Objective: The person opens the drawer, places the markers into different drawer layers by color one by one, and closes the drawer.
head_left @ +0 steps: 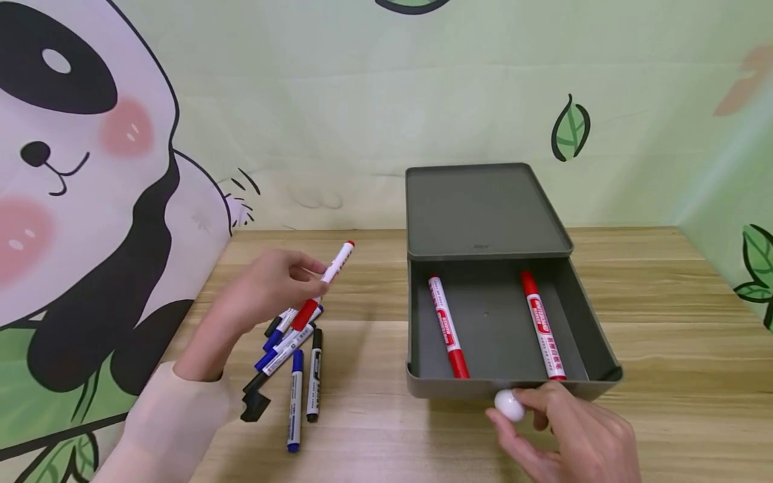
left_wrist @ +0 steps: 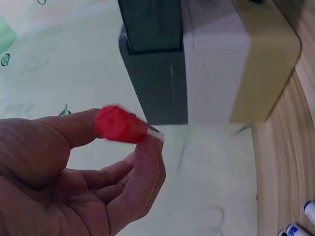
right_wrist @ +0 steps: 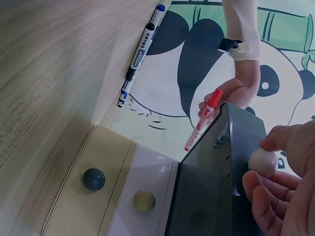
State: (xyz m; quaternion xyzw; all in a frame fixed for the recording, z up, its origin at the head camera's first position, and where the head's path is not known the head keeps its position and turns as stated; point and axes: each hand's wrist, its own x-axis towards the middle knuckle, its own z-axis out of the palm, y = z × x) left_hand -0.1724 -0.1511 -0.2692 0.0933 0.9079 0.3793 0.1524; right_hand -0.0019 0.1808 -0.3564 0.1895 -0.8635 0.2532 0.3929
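My left hand [head_left: 266,288] pinches a red whiteboard marker [head_left: 339,260] between thumb and fingers, raised with its red cap end low. In the left wrist view the red cap [left_wrist: 115,124] points at the camera. Several blue and black markers [head_left: 288,353] lie on the table beneath and beside this hand. With thumb and fingers, my right hand [head_left: 582,429] grips the round white knob [head_left: 509,406] of a dark grey drawer [head_left: 489,318], which is pulled out. Inside it are two more red markers, one at the left [head_left: 445,325] and one at the right [head_left: 543,329].
The drawer belongs to the top grey unit [head_left: 483,208] of a stack. Below it are a white unit [right_wrist: 147,177] and a cream unit [right_wrist: 98,162], each with a round knob. A panda-print cloth [head_left: 338,134] hangs behind the wooden table [head_left: 652,322].
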